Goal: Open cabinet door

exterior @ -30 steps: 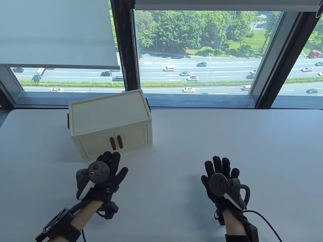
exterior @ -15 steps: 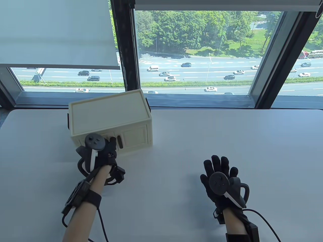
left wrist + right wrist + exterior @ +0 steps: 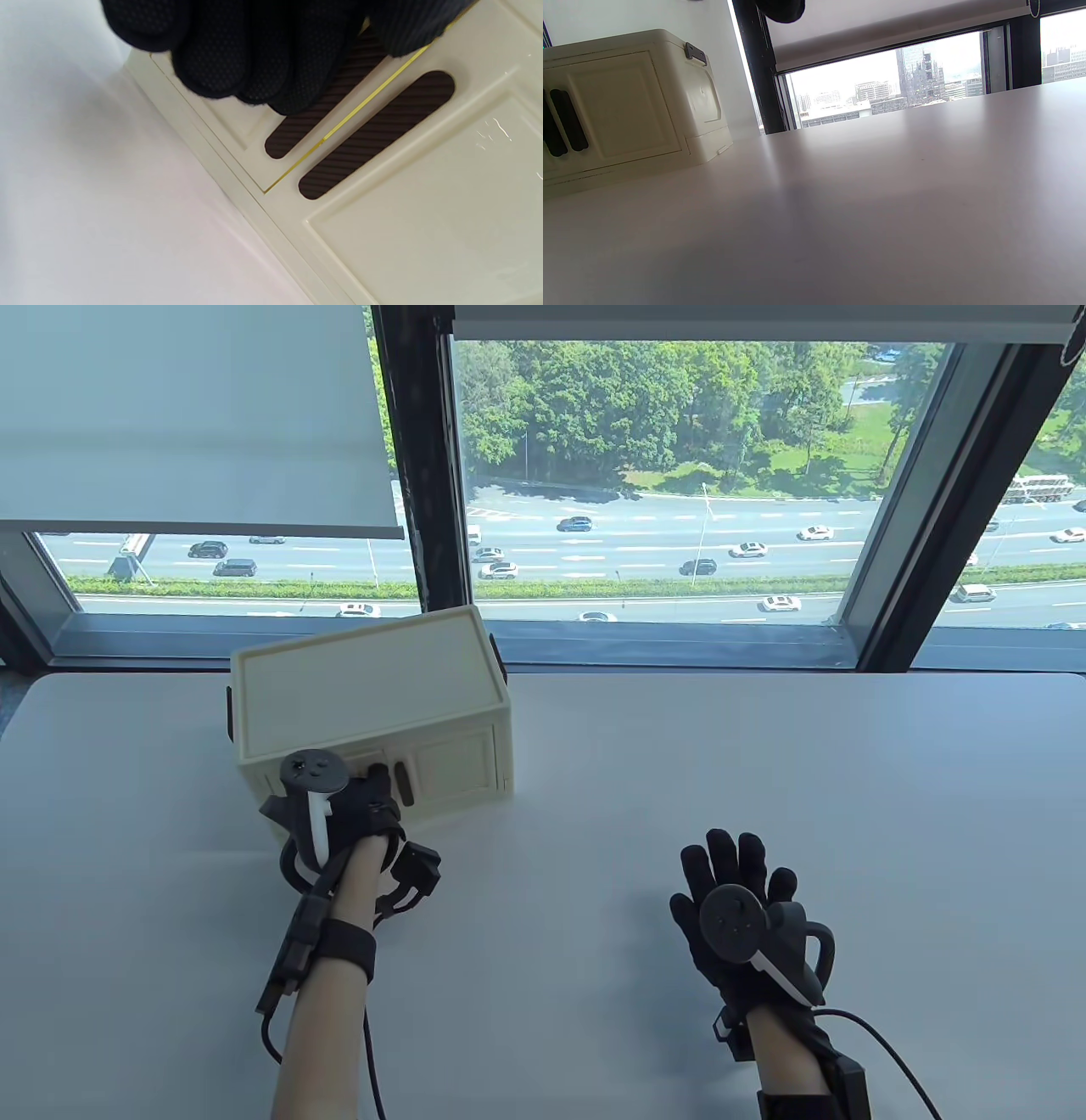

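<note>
A cream toy cabinet point(image 3: 373, 704) stands at the table's back left, both front doors closed. Each door has a dark upright handle. My left hand point(image 3: 373, 782) is at the cabinet front, on the left door handle point(image 3: 377, 772). In the left wrist view my fingers point(image 3: 254, 55) and thumb close around the upper end of the left door handle point(image 3: 292, 131). The right door handle point(image 3: 377, 133) is free, with a thin gap between the doors. My right hand point(image 3: 736, 857) rests open and flat on the table, empty, far right of the cabinet. The cabinet also shows in the right wrist view point(image 3: 628, 101).
The white table point(image 3: 679, 780) runs back to a window sill point(image 3: 679, 645) just behind the cabinet. Cables trail from both wrists toward the front edge. One fingertip point(image 3: 780, 10) of my right hand shows at the top of the right wrist view.
My left hand went forward from the table to the cabinet front, turned on edge, and closed on the left door handle. The doors have not moved. The right hand stayed put.
</note>
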Demonstrator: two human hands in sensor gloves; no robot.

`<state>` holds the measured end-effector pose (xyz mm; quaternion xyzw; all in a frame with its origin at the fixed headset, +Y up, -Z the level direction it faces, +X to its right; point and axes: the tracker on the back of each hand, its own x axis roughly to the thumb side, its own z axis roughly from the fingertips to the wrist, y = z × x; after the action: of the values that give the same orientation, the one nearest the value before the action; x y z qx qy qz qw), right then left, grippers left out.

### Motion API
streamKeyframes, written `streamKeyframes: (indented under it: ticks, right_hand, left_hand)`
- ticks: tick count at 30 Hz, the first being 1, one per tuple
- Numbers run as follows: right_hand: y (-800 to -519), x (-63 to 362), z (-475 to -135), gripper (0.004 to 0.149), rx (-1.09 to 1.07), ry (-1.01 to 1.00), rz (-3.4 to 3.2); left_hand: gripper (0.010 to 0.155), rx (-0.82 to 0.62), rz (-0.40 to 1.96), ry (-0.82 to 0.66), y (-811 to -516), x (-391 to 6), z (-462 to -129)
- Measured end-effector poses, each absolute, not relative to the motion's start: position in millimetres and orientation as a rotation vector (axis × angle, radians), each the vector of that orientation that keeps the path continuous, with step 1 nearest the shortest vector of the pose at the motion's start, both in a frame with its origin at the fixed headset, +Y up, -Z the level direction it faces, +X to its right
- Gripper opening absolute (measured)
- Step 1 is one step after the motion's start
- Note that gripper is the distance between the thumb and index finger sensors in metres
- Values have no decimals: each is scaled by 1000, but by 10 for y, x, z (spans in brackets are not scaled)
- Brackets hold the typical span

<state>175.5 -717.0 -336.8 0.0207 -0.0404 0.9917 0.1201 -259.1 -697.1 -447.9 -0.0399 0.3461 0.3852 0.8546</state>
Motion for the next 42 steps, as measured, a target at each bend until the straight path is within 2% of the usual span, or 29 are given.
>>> streamKeyframes:
  ticks: [3, 11, 17, 22, 30, 42]
  right_hand:
    - [-7172, 1756, -3367, 63, 59, -115, 2895]
    - [-7170, 1760, -3364, 63, 56, -117, 2888]
    - [-7166, 1764, -3362, 63, 58, -120, 2884]
    - [-7160, 1763, -3351, 63, 62, -129, 2875]
    - [-7150, 1775, -3321, 63, 57, -146, 2849]
    - [-7150, 1810, -3296, 63, 32, -151, 2830]
  left_hand:
    - [58, -102, 867, 723, -6997, -2628, -4464]
    - [58, -94, 826, 619, -7017, -2653, -4331]
    - [58, -78, 745, 521, -7009, -2695, -4091]
    - [58, -113, 767, 468, -7021, -2829, -3880]
    - [57, -208, 793, 435, -6979, -3062, -3675]
    - [56, -152, 678, 423, -6909, -3264, -3429]
